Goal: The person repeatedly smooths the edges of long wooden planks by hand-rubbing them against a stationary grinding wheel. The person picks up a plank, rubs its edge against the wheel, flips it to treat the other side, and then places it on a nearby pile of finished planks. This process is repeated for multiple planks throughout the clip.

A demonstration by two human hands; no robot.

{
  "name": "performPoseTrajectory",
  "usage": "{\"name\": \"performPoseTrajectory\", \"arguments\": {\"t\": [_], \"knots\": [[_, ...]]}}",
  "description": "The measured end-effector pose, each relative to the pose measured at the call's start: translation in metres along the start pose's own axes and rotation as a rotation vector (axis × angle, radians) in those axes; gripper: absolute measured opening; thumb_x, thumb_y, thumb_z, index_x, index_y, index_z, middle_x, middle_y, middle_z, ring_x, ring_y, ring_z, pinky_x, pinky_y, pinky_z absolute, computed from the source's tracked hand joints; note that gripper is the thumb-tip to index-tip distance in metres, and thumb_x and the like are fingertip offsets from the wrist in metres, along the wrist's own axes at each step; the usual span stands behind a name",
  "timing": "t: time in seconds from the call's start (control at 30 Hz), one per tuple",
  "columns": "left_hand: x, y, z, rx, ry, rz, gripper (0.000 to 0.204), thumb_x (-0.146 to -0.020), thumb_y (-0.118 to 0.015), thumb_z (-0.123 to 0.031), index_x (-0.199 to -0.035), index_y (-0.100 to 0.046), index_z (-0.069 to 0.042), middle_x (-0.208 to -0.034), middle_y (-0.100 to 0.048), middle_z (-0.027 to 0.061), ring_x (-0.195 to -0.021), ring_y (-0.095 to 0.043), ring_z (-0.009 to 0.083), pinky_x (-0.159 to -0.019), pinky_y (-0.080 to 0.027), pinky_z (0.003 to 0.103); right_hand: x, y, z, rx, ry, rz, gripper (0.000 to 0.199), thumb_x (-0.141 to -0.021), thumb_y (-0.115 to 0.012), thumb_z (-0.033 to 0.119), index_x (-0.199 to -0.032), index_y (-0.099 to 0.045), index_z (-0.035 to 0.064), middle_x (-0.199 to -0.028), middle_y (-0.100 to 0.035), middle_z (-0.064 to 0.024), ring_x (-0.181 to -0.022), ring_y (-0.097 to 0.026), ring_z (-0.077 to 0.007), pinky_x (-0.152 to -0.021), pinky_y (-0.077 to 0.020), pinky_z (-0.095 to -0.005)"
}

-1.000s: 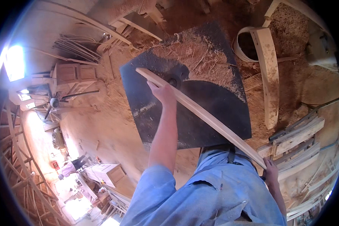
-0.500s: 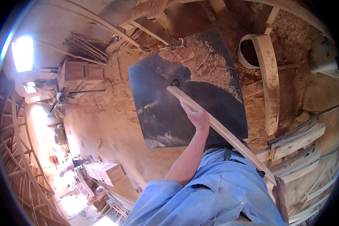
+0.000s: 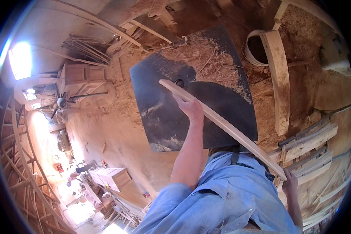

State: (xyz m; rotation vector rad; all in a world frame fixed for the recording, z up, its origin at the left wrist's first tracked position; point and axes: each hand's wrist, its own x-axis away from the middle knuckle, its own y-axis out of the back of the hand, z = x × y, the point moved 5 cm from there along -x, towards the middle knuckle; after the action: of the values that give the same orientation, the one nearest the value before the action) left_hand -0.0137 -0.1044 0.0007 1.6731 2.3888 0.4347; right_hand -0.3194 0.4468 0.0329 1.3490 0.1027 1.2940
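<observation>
A long pale wooden strip with a groove along its length runs slantwise across the dark machine table. My left hand is closed around it near its far end. Down at the right, beside my hip, my right hand grips the near end. The strip's far part lies against a small round spindle that rises from a hole in the table. I cannot make out the cutter itself. Wood shavings are heaped over the table's far right part.
To the right of the table stand a pale bucket and a thick curved timber. Stacked boards lie at the right. On the left are a large fan and a wooden cabinet. Sawdust covers the floor.
The wooden strip has slid forward and to the left, its far end now past the spindle. Both hands have moved along with it, still holding.
</observation>
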Motion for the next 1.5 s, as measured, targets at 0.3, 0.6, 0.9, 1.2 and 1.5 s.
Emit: {"name": "performPoseTrajectory", "arguments": {"t": [0.3, 0.6, 0.9, 1.2, 1.5], "knots": [[-0.097, 0.006, 0.022, 0.115, -0.092, -0.052, 0.042, -0.072, -0.051, 0.012, -0.112, -0.052, -0.001, -0.097, -0.053, 0.0053, -0.087, -0.056, 0.018, -0.078, -0.049, 0.029, -0.036, 0.014, 0.063, -0.027, 0.312, -0.271, 0.038, -0.076, -0.066, 0.001, -0.113, -0.065, 0.0005, -0.102, -0.064, -0.0177, -0.094, -0.061, -0.0404, -0.083, -0.051, -0.0488], [-0.187, 0.014, 0.032, 0.185, 0.048, 0.024, 0.072, -0.08, -0.049, 0.013, -0.152, -0.037, 0.009, -0.133, -0.054, 0.0149, -0.112, -0.059, 0.0226, -0.098, -0.046, 0.027, -0.089, 0.027, 0.134, -0.021, 0.463, -0.364, 0.038, -0.072, -0.071, 0.002, -0.109, -0.068, 0.0003, -0.095, -0.064, -0.0144, -0.088, -0.062, -0.0358, -0.078, -0.0525, -0.0447], [-0.28, 0.034, 0.029, 0.235, 0.018, -0.014, 0.057, -0.076, -0.051, 0.014, -0.132, -0.051, 0.001, -0.105, -0.057, 0.0085, -0.09, -0.062, 0.0215, -0.08, -0.053, 0.03, -0.155, 0.044, 0.218, 0.042, 0.529, -0.422, 0.043, -0.069, -0.074, 0.0, -0.113, -0.07, 0.0028, -0.094, -0.064, -0.0106, -0.085, -0.063, -0.0312, -0.078, -0.0533, -0.0442], [-0.434, 0.119, 0.088, 0.131, 0.009, -0.182, 0.062, -0.082, -0.059, 0.009, -0.142, -0.045, 0.003, -0.113, -0.061, 0.0141, -0.095, -0.065, 0.0256, -0.083, -0.056, 0.038, -0.261, 0.085, 0.35, 0.045, 0.733, -0.453, 0.044, -0.066, -0.076, 0.001, -0.11, -0.071, 0.0034, -0.09, -0.063, -0.0063, -0.083, -0.063, -0.0271, -0.07, -0.0531, -0.0382], [-0.403, 0.195, 0.12, 0.082, 0.232, -0.411, 0.066, -0.079, -0.063, 0.008, -0.141, -0.042, 0.006, -0.111, -0.062, 0.0162, -0.096, -0.065, 0.0278, -0.085, -0.056, 0.042, -0.348, 0.068, 0.495, 0.108, 0.956, -0.339, 0.033, -0.071, -0.072, 0.011, -0.104, -0.069, 0.0052, -0.089, -0.06, -0.0041, -0.084, -0.061, -0.0246, -0.072, -0.0522, -0.0379]]}}
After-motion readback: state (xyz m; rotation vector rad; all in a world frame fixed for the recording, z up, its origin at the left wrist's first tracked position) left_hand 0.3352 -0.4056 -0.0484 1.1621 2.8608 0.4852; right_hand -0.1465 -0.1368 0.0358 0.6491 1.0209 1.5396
